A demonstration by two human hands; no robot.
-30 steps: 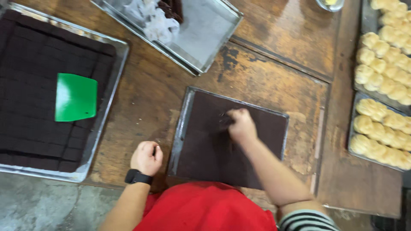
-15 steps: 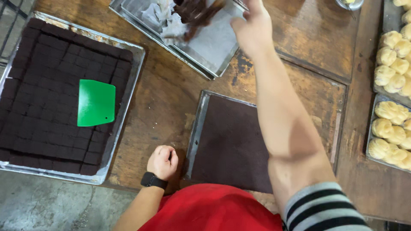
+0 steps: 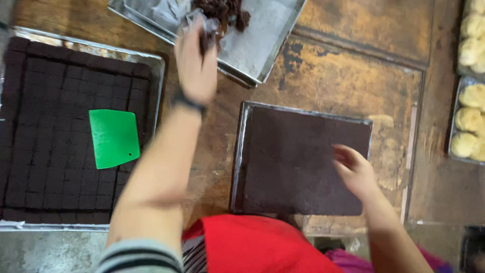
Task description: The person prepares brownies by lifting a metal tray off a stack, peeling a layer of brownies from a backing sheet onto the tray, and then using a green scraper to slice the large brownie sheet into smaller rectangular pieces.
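A dark crumbly piece (image 3: 206, 36), seemingly pinched by the left hand (image 3: 194, 68), is held over the shallow steel tray (image 3: 265, 48). The right hand (image 3: 353, 172), fingers loose, rests on the flat dark-brown slab (image 3: 295, 162).

A worn wooden table (image 3: 348, 71) carries a tray of cut dark squares (image 3: 151, 65), a dark-filled tray (image 3: 242, 151), a metal tray (image 3: 273, 45) and trays of pale rolls (image 3: 452, 151).

We see a heap of dark brown chocolate scraps (image 3: 222, 11) lying loose at the near end of a shallow metal tray (image 3: 262, 38). Before us sits a flat rectangular tray of dark chocolate slab (image 3: 298, 162), its surface smooth, level and uncut.
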